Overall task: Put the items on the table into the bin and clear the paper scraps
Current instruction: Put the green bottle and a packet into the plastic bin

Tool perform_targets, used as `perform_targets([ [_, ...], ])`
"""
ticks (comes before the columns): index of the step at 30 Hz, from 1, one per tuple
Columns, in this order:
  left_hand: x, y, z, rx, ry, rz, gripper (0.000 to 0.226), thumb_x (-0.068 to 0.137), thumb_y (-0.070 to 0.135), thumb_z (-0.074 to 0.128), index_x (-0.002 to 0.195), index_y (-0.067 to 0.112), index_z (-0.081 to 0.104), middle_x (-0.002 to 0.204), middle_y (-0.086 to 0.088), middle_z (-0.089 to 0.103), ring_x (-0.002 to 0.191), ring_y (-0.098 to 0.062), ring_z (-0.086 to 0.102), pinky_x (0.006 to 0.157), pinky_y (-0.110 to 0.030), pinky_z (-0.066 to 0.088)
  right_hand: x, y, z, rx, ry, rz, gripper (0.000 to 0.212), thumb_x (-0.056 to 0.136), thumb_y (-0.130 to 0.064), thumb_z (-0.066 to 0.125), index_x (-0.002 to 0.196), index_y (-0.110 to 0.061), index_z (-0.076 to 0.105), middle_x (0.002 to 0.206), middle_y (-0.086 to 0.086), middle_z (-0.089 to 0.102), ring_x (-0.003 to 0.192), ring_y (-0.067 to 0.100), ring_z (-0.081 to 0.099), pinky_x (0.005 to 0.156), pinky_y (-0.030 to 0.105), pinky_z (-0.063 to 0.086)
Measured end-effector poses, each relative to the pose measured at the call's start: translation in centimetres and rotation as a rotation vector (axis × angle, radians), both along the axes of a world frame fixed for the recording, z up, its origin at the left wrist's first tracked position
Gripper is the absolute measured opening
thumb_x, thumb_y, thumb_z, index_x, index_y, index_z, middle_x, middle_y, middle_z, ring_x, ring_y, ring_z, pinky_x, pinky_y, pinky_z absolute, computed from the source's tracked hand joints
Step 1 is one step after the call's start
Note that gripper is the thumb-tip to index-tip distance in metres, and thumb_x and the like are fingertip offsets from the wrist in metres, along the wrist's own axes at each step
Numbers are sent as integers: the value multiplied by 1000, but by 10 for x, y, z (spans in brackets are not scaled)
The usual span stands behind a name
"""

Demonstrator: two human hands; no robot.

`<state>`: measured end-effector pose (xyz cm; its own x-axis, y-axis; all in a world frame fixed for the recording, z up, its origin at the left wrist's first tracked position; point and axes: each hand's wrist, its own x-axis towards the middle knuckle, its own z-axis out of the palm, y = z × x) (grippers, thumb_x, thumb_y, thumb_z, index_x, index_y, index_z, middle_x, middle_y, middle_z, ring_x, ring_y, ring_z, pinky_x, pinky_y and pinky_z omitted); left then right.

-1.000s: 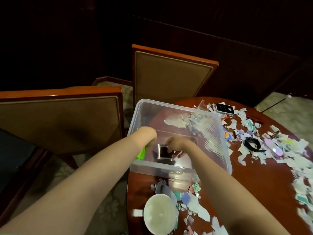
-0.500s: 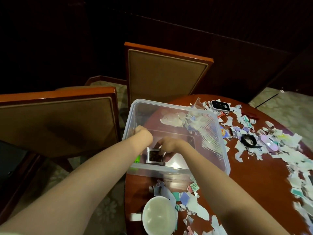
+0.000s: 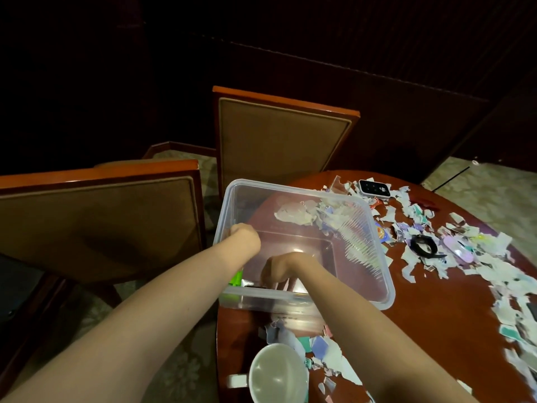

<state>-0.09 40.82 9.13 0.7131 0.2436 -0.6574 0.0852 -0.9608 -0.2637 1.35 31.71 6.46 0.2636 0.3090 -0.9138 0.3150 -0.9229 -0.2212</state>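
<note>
Two hands to log, the checker says: give the layout, largest item first.

Operator: Round wooden table (image 3: 436, 330). Clear plastic bin (image 3: 374, 257) sits at its left edge. My left hand (image 3: 242, 237) grips the bin's left rim. My right hand (image 3: 280, 270) is inside the bin, fingers pointing down at a dark flat item (image 3: 253, 285) on the floor in the near-left corner. I cannot tell whether those fingers hold it or only touch it.

Checker: Next target?

Operator: My judgement is the loose items. Most lie to the right of the bin, so the right hand is nearer. White mug (image 3: 276, 373) stands on the near side of the bin. Black band (image 3: 422, 247) lies beyond the right wall, long axis roughly left to right, with a purple object (image 3: 462, 253) just beside it. White device (image 3: 373, 189) lies near the far edge. Paper scraps (image 3: 508, 283) surround them all. Obstruction: the bin's right wall, so the hand must lift clear first.
</note>
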Motion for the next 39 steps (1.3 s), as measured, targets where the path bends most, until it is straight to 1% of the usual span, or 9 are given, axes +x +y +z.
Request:
perform_targets([
  [9, -6, 2, 29, -151, -95, 29, 42, 88, 16, 61, 127, 2, 53, 131, -12, 55, 119, -26, 56, 95, -33, 47, 0, -16, 32, 92, -91, -70, 40, 95, -1, 45, 135, -2, 45, 133, 17, 53, 117, 28, 56, 94, 37, 47],
  [15, -7, -5, 55, -483, -232, 196, 32, 88, 11, 53, 118, 4, 61, 109, -15, 67, 87, -29, 67, 78, -34, 55, 9, -64, 71, 361, -282, -401, 33, 94, -1, 46, 126, -2, 54, 121, 17, 62, 82, 17, 61, 65, 21, 48],
  [19, -12, -26, 76, -700, -365, 243, 20, 87, 8, 47, 97, 13, 64, 78, -9, 61, 68, -23, 56, 57, -26, 48, 1, -104, 90, 534, -407, -612, 20, 93, 2, 45, 104, -8, 60, 89, 10, 63, 65, 10, 55, 61, 21, 45],
  [21, -15, -42, 86, -782, -403, 228, 14, 88, 8, 47, 92, 16, 57, 79, -7, 57, 62, -17, 54, 52, -21, 43, -5, -124, 97, 645, -454, -736, 23, 93, 3, 42, 88, -11, 59, 82, 7, 62, 66, 13, 57, 64, 23, 48],
  [24, -20, -66, 95, -890, -463, 206, 13, 90, 12, 48, 95, 15, 60, 89, -6, 58, 60, -12, 51, 53, -21, 44, -19, -152, 108, 755, -507, -893, 28, 94, 4, 39, 86, -11, 60, 78, 6, 62, 67, 15, 59, 66, 23, 51],
  [29, -37, -119, 97, -1041, -479, 122, 22, 90, 11, 48, 104, 12, 65, 73, 2, 57, 60, -9, 51, 54, -20, 45, -62, -198, 108, 854, -498, -1159, 26, 91, 8, 38, 95, -3, 60, 75, 8, 60, 57, 12, 58, 50, 14, 48],
  [34, -56, -158, 96, -1150, -448, 50, 20, 90, 9, 49, 100, 20, 63, 75, 4, 55, 58, -8, 53, 50, -14, 46, -94, -234, 106, 925, -499, -1371, 27, 90, 12, 38, 103, 2, 59, 76, 10, 60, 60, 15, 55, 46, 12, 48],
  [36, -66, -173, 93, -1164, -422, 10, 20, 89, 9, 49, 99, 20, 63, 75, 1, 57, 59, -9, 53, 43, -10, 44, -106, -246, 103, 933, -522, -1401, 27, 90, 11, 38, 104, 3, 59, 75, 9, 60, 58, 13, 56, 47, 13, 46],
  [39, -81, -196, 82, -1181, -344, -54, 20, 89, 9, 52, 102, 16, 65, 75, -2, 60, 61, -12, 54, 51, -16, 47, -125, -261, 91, 909, -511, -1460, 23, 92, 8, 41, 101, 0, 60, 74, 7, 60, 58, 12, 55, 53, 15, 49],
])
